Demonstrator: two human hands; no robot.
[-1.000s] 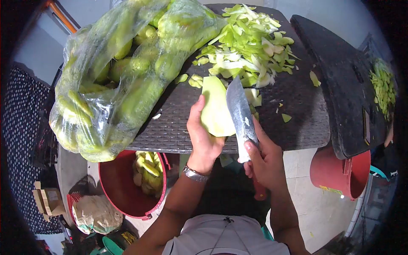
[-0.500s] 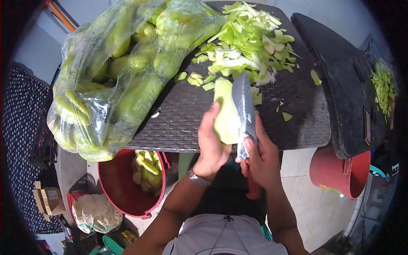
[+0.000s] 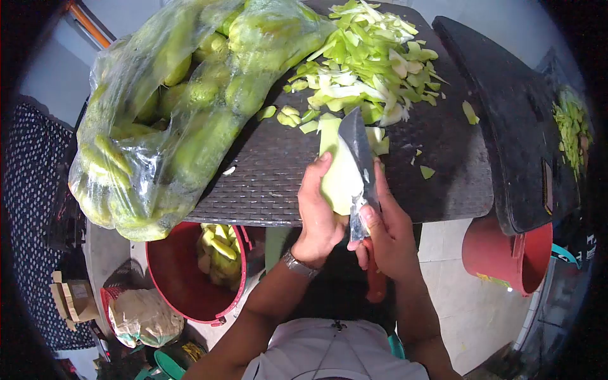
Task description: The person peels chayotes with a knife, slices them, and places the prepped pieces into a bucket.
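Observation:
My left hand (image 3: 316,212) is closed around the side of a pale green, peeled fruit (image 3: 335,168), long and rounded, just over the table's near edge. In my right hand (image 3: 392,231) is a knife (image 3: 360,145) with a broad grey blade and a red handle. Its blade points away from me and lies against the fruit's right side. The thumb presses on the lower blade, and the handle hangs below the fingers. Beyond the blade tip, a heap of green and white peelings (image 3: 373,69) covers part of the dark woven table (image 3: 266,196).
A clear plastic bag (image 3: 190,120) full of green fruits fills the table's left side. Below it stands a red bucket (image 3: 171,278) with pale green pieces inside. To the right are a dark board-like surface (image 3: 506,126) and another red bucket (image 3: 500,259).
The knife blade has tilted left and its face has turned, showing more of the handle. More of the fruit's pale cut face shows. Both hands stay in nearly the same place.

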